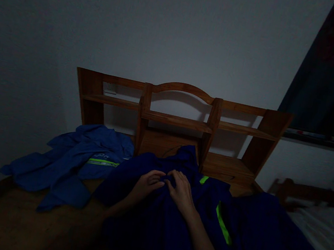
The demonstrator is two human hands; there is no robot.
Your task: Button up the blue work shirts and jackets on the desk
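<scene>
A dark blue work garment with bright yellow-green strips lies spread before me, its far end reaching up against the wooden shelf unit. Both hands meet over its middle. My left hand pinches a fold of the cloth between thumb and fingers. Close beside it, my right hand grips the same fold with fingers curled and thumb tucked under. The cloth is drawn into creases below the hands. Any button or fastener between the fingertips is too dark and small to make out.
A lighter blue garment with a reflective stripe lies crumpled at the left. Behind stands a wooden shelf unit against the white wall. More dark blue cloth spreads to the right, near a white cloth. The wooden surface shows at lower left.
</scene>
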